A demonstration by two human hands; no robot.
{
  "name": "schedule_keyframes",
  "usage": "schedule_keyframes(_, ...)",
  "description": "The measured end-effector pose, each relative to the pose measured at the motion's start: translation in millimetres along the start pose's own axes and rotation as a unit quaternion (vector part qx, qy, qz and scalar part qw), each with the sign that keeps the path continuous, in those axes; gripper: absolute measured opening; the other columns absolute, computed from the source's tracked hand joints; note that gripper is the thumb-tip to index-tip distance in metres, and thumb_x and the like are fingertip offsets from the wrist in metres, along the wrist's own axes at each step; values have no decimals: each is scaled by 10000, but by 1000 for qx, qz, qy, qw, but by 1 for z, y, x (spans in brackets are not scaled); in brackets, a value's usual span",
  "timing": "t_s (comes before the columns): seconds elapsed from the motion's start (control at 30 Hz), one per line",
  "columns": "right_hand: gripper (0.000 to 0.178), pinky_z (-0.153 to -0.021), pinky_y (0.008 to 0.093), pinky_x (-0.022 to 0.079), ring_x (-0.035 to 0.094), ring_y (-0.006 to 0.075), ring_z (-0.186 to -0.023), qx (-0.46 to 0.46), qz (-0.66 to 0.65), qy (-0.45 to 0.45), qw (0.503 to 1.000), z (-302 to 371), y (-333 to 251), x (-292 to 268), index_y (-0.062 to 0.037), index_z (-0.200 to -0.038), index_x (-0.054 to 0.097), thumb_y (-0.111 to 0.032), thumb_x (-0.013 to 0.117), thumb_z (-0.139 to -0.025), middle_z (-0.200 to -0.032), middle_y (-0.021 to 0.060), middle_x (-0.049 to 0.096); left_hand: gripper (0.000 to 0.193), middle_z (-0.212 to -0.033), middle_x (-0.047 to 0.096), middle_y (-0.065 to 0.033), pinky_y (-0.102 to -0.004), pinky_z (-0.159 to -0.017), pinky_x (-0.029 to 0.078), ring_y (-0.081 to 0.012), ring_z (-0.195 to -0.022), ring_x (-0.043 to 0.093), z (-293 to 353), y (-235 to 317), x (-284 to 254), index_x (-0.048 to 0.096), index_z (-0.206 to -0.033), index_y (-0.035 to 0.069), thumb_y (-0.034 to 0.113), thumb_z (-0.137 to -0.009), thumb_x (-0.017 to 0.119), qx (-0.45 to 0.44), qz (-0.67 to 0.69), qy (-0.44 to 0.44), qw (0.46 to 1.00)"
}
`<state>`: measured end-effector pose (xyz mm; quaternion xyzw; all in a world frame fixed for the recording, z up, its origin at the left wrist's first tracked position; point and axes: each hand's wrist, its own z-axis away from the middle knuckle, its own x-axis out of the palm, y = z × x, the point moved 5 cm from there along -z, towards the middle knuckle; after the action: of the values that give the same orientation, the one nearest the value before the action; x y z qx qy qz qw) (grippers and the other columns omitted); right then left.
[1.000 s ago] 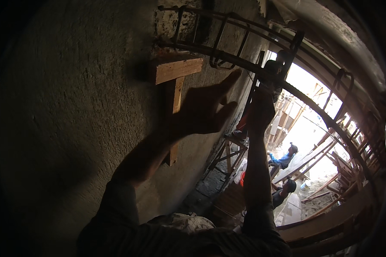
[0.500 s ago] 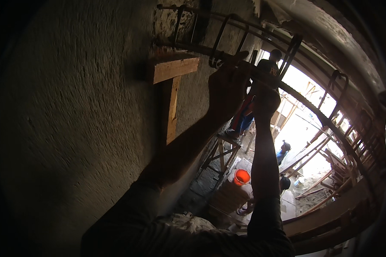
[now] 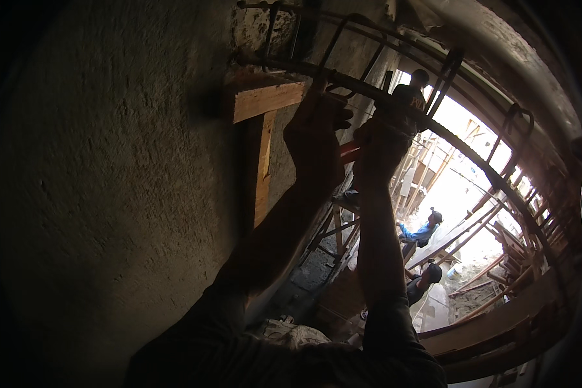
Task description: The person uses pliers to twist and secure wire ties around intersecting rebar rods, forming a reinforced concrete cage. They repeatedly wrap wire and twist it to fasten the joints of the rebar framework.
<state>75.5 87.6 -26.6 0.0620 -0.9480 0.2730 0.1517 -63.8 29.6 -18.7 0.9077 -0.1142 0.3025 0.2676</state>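
Observation:
A long ribbed steel bar (image 3: pixel 456 143) runs overhead from the wall out to the right, with bent steel stirrups (image 3: pixel 335 46) hooked along it. Just under the bar, beside one stirrup, my left hand (image 3: pixel 313 132) is raised with its fingers curled; what they hold is lost in shadow. My right hand (image 3: pixel 383 147) is closed below the bar, a little to the right, and its grip is too dark to make out. Between the hands shows a red piece (image 3: pixel 350 152); I cannot tell whether it is a tool handle or something behind.
A rough plastered wall (image 3: pixel 110 161) fills the left. From it juts a wooden bracket (image 3: pixel 268 101) under the bar's end. A co-worker (image 3: pixel 409 97) is up beyond my hands; others (image 3: pixel 427 227) are below. Timber poles and planks (image 3: pixel 511 249) lie at right.
My left hand has dropped from the bar and moved left. My right hand has shifted left. The red bucket below is now hidden, and the people below show more.

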Motion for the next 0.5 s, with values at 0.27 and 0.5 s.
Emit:
schedule_keyframes(0.27, 179, -500, 224, 418, 522, 73, -558, 52, -55, 7, 997, 13, 3, -4, 11, -1126, 644, -95, 623, -983, -708, 4, 577, 317, -958, 700, -106, -311, -719, 562, -175, -851, 702, -4, 13, -4, 635, -1280, -63, 77, -1014, 534, -8, -87, -4, 996)
schedule_keyframes(0.5, 150, -511, 229, 432, 545, 83, -564, 18, 29, 32, 999, 34, 0, -6, -24, -1120, 655, -65, 612, -982, -761, 39, 679, 257, -913, 693, -101, -300, -650, 549, -167, -710, 678, -5, -4, -6, 692, -1103, -72, 42, -887, 615, -143, 136, -21, 980)
